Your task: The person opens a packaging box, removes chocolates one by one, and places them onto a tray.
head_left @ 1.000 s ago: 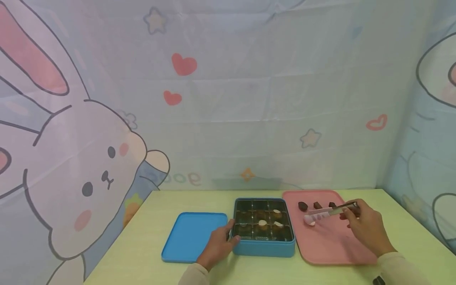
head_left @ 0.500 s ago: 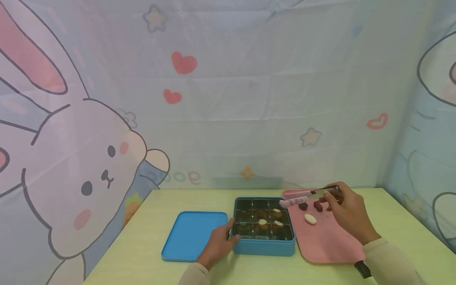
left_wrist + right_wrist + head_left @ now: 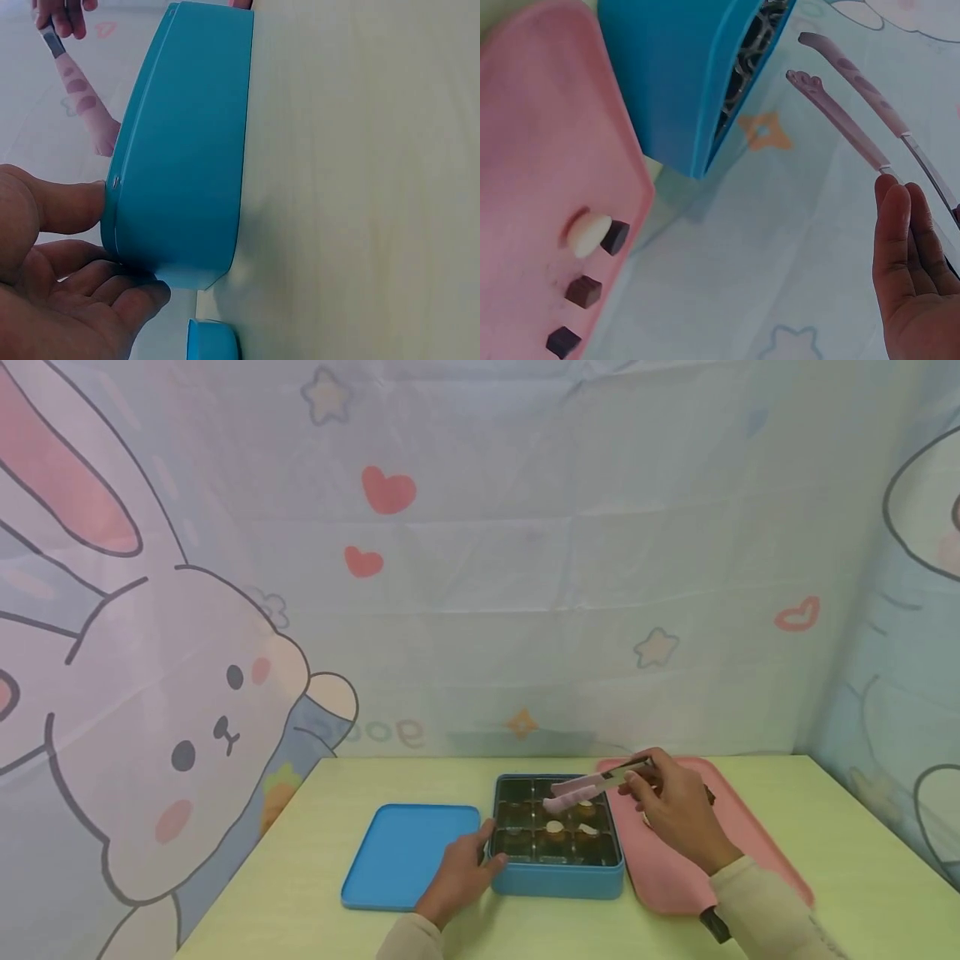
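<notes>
Partway, judging by three pale chocolates point(image 3: 554, 828) in compartmented blue box point(image 3: 558, 883); four pieces point(image 3: 583, 292) remain on pink tray point(image 3: 667, 883), right. Left grip point(image 3: 459, 872) pinches box, right grip point(image 3: 675, 814) grasps tongs point(image 3: 576, 797).

Bunny-print cloth point(image 3: 480, 610) behind pale-yellow table point(image 3: 285, 868)

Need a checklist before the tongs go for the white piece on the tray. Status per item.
1. Blue box steadied: ok, left hand grips its left side.
2. Tongs held: ok, in the right hand.
3. Tips free: ok, apart with nothing between them in the right wrist view.
4. Tips over the pink tray: not ok, they are over the box.
5. White piece on tray: ok, touching or very near a dark piece.
6. Box contents behind the tongs: cannot tell, covered.
</notes>
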`<state>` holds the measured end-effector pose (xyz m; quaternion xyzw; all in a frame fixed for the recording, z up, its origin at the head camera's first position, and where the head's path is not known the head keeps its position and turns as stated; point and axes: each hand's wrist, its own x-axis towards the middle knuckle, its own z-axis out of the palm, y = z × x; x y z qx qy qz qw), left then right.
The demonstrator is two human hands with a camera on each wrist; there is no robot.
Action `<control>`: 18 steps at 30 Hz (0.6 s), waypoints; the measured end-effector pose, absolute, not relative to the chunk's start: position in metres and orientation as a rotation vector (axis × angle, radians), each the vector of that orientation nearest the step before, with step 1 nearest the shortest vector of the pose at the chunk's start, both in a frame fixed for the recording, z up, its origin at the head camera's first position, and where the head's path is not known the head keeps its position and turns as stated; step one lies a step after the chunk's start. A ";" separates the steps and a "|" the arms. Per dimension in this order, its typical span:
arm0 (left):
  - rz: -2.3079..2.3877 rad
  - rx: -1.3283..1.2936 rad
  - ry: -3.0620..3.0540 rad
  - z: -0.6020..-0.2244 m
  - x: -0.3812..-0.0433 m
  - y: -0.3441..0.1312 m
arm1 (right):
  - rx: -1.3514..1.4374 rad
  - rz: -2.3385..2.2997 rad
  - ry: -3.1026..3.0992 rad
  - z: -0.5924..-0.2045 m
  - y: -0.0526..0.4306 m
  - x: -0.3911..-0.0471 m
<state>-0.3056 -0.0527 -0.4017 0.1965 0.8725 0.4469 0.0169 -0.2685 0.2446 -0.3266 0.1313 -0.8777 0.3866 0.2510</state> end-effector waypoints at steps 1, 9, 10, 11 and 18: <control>1.393 0.614 2.710 -0.402 -0.306 -0.053 | 0.348 1.052 -2.398 -0.329 0.244 -0.270; 1.405 0.632 2.699 -0.403 -0.304 -0.053 | 0.316 1.074 -2.419 -0.346 0.242 -0.281; 1.404 0.633 2.700 -0.403 -0.304 -0.054 | 0.315 1.074 -2.417 -0.346 0.242 -0.281; 1.401 0.635 2.702 -0.403 -0.304 -0.054 | 0.315 1.079 -2.418 -0.346 0.241 -0.282; 1.398 0.640 2.702 -0.402 -0.305 -0.054 | 0.307 1.089 -2.431 -0.347 0.237 -0.284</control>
